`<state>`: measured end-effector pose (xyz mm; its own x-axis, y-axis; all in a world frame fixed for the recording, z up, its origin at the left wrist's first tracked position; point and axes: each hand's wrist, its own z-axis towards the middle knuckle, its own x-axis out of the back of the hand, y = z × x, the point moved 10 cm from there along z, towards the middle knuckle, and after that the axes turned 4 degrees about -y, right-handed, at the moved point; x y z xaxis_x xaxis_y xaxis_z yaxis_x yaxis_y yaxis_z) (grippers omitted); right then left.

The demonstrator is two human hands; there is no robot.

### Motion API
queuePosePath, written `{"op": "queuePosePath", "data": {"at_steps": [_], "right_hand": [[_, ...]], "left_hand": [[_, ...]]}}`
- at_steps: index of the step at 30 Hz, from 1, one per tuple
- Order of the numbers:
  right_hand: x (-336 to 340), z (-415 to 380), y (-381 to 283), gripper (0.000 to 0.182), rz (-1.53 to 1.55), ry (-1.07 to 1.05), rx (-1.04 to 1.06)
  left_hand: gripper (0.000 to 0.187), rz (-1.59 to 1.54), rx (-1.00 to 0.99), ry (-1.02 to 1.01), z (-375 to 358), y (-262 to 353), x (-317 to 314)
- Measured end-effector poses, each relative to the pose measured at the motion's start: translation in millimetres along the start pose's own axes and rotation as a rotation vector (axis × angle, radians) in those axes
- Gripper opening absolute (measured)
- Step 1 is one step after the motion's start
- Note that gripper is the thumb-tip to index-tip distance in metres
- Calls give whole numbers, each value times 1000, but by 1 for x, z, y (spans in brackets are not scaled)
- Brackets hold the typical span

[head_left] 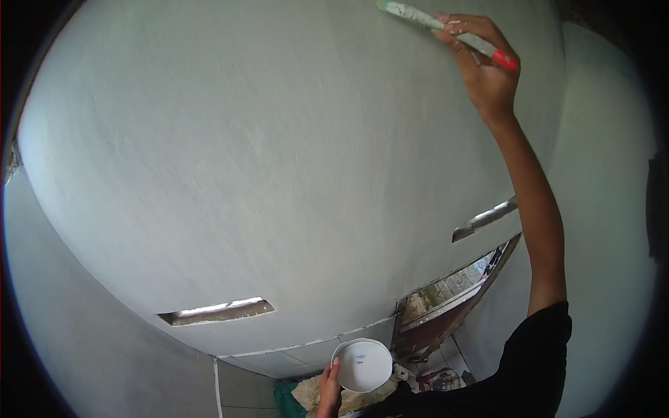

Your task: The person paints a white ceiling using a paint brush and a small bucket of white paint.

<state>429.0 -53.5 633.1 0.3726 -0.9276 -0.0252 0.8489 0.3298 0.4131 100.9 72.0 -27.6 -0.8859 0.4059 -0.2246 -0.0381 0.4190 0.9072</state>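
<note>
High at the upper right, my right hand (pixel 484 59) is closed round a paint-smeared brush (pixel 414 15) with a red handle end. The brush's bristles point left and lie at or very near the pale green-grey wall (pixel 265 153); whether they touch it I cannot tell. There is white paint on the fingers. Low in the view, my left hand (pixel 330 390) holds a round white container (pixel 364 365) by its left side, thumb at the rim. Inside the container the surface is white with small bluish marks.
Two narrow slots, one at the lower left (pixel 219 311) and one at the right (pixel 484 219), open through the wall. A doorway (pixel 453 296) shows at the lower right. Below lie a green bag (pixel 287 398), pale crumpled material and a reddish container (pixel 439 380).
</note>
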Motion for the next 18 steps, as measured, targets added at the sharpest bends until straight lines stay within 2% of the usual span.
{"op": "queuePosePath", "data": {"at_steps": [1,3,5,8,10,12,13,14,15,18], "right_hand": [[-4,-12,-3,20,2,-1,-2],[-21,-50,-39,22,-185,-98,124],[-32,-102,-63,22,-83,-162,93],[-49,-191,-116,21,-44,-361,80],[-53,-230,-148,26,67,-460,43],[-59,-239,-161,25,304,-598,-105],[-59,-234,-156,25,297,-598,-88],[-68,-236,-137,27,432,-661,-282],[-76,-241,-123,30,564,-717,-488],[-75,-191,-74,18,528,-688,-601]], "left_hand": [[55,-7,-12,-6,3,-4,0],[55,-19,-25,-10,3,-5,2],[55,-53,8,-17,-2,-4,0],[56,-43,26,40,-27,34,-11],[54,-11,9,39,-12,14,3],[53,7,-29,28,0,0,15],[60,115,1,21,1,-1,17],[69,227,37,14,3,-3,19],[69,228,34,6,6,-3,21],[73,343,-19,-61,-6,32,2]]}}
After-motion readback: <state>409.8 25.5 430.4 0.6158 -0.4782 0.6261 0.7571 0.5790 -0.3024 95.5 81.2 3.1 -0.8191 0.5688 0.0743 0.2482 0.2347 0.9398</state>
